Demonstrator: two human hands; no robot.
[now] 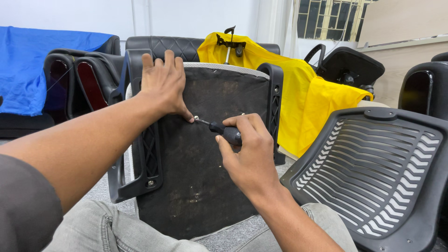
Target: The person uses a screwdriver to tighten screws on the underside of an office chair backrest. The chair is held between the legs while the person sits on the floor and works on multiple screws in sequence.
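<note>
Black felt-like fabric covers the underside of an office chair seat (200,158), which stands tilted upright between the person's knees, its grey plastic armrest brackets (144,154) fixed down either side. The right hand (247,149) is closed around the dark handle of a small screwdriver (219,128), its thin shaft angled up and left so the tip meets a shiny screw (196,118) near the upper middle of the seat board. The left hand (163,84) lies flat and spread on the top of the board, fingers over the upper edge and the thumb reaching down just beside the screw, bracing the seat; it grips nothing.

The step in hand looks like working that screw with the driver, the tip seated on its head. The next move probably calls for steady pressure along the shaft while the wrist twists, with the left hand keeping the board from rocking.

Both forearms reach forward from the lap, the right wrist bent slightly inward. A grey slatted chair backrest (373,172) lies to the right, and yellow cloth (308,93) drapes another chair behind.
</note>
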